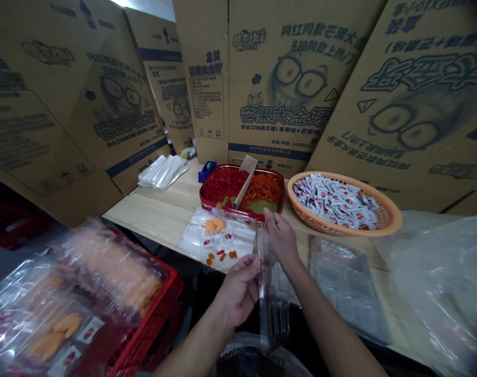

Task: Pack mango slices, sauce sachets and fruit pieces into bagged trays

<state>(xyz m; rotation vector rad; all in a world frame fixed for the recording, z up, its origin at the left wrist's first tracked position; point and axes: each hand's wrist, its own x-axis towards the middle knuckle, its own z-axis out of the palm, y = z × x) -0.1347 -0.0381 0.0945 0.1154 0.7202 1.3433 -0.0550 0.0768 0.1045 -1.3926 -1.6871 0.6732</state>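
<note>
The left hand [242,290] and right hand [278,235] pinch what looks like one clear plastic tray [263,306], tilted on edge over the tabletop's [144,212] near edge, probably at two spots for steadiness. Toward the far edge, one cardboard strip [245,183] divides one red tin [205,203], seemingly keeping red bits [226,182] and orange bits [264,188] apart.

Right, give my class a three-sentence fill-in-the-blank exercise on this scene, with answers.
The left hand is farther from the red tray than the ____ hand.
In that tray, a divider strip separates red pieces from ____ pieces.
The tape dispenser left of the tray has a ____ body.
Answers: right; orange; blue.
</note>
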